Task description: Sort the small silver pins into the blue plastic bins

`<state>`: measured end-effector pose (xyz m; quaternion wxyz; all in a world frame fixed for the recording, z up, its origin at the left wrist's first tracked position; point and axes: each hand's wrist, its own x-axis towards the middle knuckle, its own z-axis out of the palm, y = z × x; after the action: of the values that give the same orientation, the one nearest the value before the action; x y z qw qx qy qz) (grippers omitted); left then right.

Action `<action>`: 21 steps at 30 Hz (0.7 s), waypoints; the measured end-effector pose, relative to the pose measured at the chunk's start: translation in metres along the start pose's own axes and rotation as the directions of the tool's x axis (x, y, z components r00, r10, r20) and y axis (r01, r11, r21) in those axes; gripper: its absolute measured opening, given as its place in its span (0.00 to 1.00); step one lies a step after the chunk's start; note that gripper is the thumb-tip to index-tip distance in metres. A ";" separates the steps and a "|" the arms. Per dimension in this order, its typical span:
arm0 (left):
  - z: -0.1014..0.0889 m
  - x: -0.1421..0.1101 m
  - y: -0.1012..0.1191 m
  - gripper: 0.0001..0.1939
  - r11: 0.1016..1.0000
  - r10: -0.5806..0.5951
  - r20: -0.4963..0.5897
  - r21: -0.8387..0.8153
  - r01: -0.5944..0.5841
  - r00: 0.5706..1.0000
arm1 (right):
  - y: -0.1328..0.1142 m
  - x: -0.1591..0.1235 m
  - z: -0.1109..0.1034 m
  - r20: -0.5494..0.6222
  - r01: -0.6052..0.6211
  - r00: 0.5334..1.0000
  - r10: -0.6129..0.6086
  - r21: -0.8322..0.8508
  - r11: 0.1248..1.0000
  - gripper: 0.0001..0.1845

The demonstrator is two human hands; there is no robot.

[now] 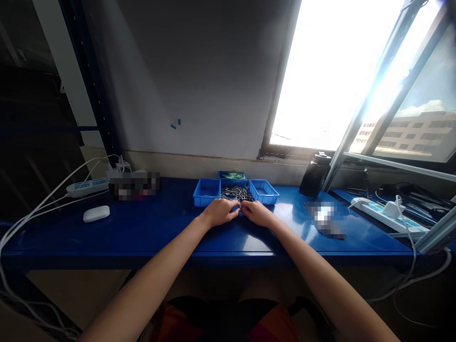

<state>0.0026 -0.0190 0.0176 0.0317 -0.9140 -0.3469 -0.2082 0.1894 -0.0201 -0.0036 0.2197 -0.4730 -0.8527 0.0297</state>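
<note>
My left hand [221, 212] and my right hand [258, 213] meet over the blue table, fingertips almost touching. Both are closed in a pinch around a small metal piece [241, 207], mostly hidden by the fingers and too small to name exactly. Just beyond them lies a pile of slim, shiny metal pieces [236, 192] that look like screws. An open blue bin [207, 201] stands left of the pile, and another blue bin [265, 197] is on its right. Behind the pile, a third blue bin [222, 180] contains green plastic bags [233, 175].
A black bottle [315, 175] stands at the back right, near a metal frame post. Power strips [388, 213] with white cables lie at both ends of the table [160, 232]. A white case [96, 213] rests on the left. Two blurred-out items flank the work area.
</note>
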 end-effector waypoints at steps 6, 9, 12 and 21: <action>0.001 0.000 0.000 0.15 1.000 -0.003 0.004 0.015 0.003 1.000 | 0.000 0.000 0.000 0.012 -0.013 1.000 0.013 0.000 1.000 0.08; 0.000 0.000 0.000 0.15 1.000 0.008 0.004 0.015 -0.008 1.000 | 0.000 0.000 0.000 0.010 -0.005 1.000 0.005 0.001 1.000 0.08; 0.000 0.000 -0.001 0.15 1.000 0.011 0.002 0.015 -0.011 1.000 | -0.001 0.000 0.000 0.012 -0.009 1.000 0.009 0.001 1.000 0.08; 0.005 0.002 -0.007 0.14 0.995 -0.053 -0.022 0.080 0.055 0.998 | -0.004 0.000 -0.004 0.004 -0.021 1.000 0.021 -0.009 1.000 0.11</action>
<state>0.0011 -0.0121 0.0135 0.0665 -0.9001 -0.3793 -0.2037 0.1879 -0.0232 0.0006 0.2156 -0.4829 -0.8482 0.0293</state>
